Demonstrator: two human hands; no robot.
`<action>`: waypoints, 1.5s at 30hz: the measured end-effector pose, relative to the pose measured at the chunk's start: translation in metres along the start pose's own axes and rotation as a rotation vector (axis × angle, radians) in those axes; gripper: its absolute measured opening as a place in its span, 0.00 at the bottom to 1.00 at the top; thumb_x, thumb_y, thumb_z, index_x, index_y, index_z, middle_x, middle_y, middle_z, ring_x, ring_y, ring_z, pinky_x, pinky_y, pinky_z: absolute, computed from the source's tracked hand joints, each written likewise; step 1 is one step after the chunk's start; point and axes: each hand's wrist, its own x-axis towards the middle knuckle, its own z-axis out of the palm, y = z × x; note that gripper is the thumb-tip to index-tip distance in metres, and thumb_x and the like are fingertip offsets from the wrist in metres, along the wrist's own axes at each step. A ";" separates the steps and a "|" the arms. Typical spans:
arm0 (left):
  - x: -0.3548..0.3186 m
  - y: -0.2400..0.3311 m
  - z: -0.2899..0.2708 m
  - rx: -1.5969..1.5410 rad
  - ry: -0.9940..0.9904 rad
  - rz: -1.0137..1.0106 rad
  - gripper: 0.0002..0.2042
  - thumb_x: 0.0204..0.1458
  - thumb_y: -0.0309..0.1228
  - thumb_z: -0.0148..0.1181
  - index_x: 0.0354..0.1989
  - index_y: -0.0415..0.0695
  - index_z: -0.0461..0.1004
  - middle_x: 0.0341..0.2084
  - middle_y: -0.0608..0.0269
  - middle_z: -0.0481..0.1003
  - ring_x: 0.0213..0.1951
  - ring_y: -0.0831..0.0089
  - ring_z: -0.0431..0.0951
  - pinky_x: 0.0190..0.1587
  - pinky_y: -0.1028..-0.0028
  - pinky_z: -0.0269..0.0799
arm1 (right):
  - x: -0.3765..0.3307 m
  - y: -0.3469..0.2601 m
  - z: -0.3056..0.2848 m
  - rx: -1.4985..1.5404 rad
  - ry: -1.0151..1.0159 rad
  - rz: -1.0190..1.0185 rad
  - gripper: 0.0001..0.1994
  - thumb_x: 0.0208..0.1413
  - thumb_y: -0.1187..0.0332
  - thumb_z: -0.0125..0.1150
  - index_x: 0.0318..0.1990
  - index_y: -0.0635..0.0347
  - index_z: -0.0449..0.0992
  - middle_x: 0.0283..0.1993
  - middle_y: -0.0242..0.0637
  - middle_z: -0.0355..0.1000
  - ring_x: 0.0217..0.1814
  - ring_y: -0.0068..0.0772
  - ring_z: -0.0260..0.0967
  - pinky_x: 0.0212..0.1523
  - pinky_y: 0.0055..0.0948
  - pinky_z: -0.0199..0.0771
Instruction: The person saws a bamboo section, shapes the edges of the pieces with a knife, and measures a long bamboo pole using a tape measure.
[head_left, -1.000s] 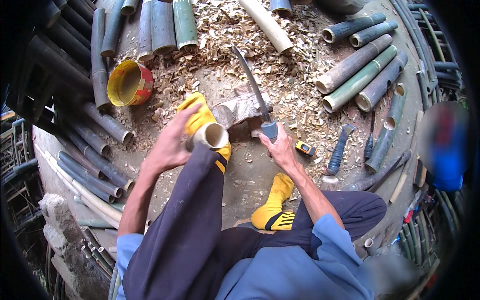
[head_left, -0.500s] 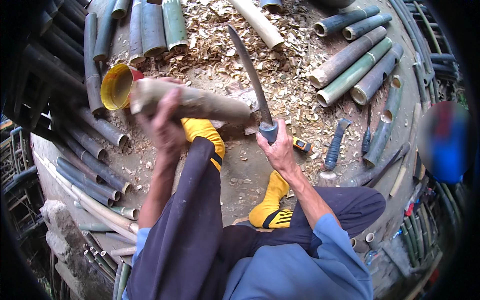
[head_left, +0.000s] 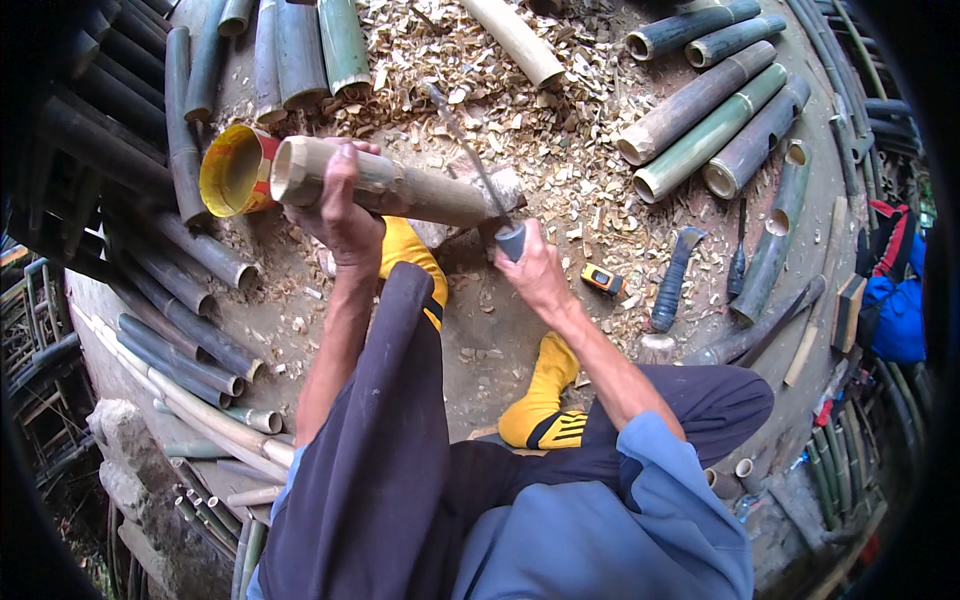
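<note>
Bamboo section [head_left: 415, 192] and knife [head_left: 486, 178] at wooden block [head_left: 509, 187]

Left of the block sits a yellow bucket [head_left: 213, 182]; nearer, the left hand [head_left: 345, 220] grips the bamboo section, its right end at the block; just below-right, the right hand [head_left: 540, 270] clasps the knife; farther right lies a tape measure [head_left: 603, 280]

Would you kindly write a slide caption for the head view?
Left hand grips a pale bamboo tube, right hand holds a long knife, with scattered chips beyond.
</note>
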 end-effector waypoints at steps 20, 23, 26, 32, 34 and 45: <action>0.003 -0.002 -0.026 -0.127 -0.207 -0.019 0.22 0.43 0.29 0.50 0.48 0.40 0.57 0.32 0.56 0.67 0.38 0.62 0.71 0.49 0.56 0.67 | 0.000 -0.076 -0.043 0.202 0.240 -0.259 0.16 0.48 0.69 0.65 0.39 0.64 0.64 0.26 0.40 0.72 0.26 0.31 0.74 0.26 0.28 0.75; -0.001 0.000 -0.021 -0.093 -0.223 -0.038 0.22 0.43 0.29 0.50 0.49 0.40 0.57 0.34 0.55 0.67 0.38 0.62 0.70 0.50 0.56 0.67 | 0.003 -0.043 -0.021 0.135 0.227 -0.362 0.15 0.49 0.72 0.62 0.39 0.63 0.62 0.26 0.42 0.72 0.28 0.32 0.76 0.25 0.29 0.75; 0.003 -0.008 -0.026 -0.054 -0.292 -0.019 0.23 0.43 0.30 0.50 0.50 0.40 0.56 0.34 0.56 0.66 0.40 0.61 0.70 0.51 0.56 0.66 | 0.016 -0.002 -0.012 -0.034 -0.078 0.050 0.15 0.49 0.68 0.62 0.38 0.67 0.64 0.28 0.50 0.74 0.28 0.37 0.76 0.25 0.31 0.76; 0.003 -0.001 -0.041 -0.023 -0.309 -0.011 0.24 0.41 0.32 0.52 0.49 0.38 0.59 0.35 0.55 0.68 0.41 0.62 0.71 0.52 0.60 0.64 | 0.002 -0.068 -0.048 0.252 0.092 -0.107 0.14 0.48 0.69 0.64 0.38 0.65 0.66 0.27 0.45 0.74 0.27 0.34 0.76 0.26 0.30 0.75; 0.007 -0.006 -0.036 0.017 -0.342 0.032 0.24 0.40 0.32 0.52 0.48 0.37 0.60 0.35 0.54 0.68 0.42 0.63 0.70 0.52 0.62 0.64 | 0.001 -0.044 -0.022 0.553 0.253 -0.230 0.16 0.44 0.71 0.67 0.38 0.64 0.67 0.22 0.37 0.68 0.22 0.23 0.69 0.23 0.26 0.71; 0.010 0.003 -0.004 -0.056 0.120 0.044 0.14 0.43 0.28 0.58 0.37 0.35 0.67 0.25 0.56 0.71 0.27 0.65 0.76 0.31 0.66 0.75 | -0.001 -0.064 -0.047 0.256 0.153 -0.070 0.19 0.48 0.67 0.64 0.43 0.66 0.64 0.30 0.47 0.74 0.30 0.47 0.75 0.31 0.37 0.75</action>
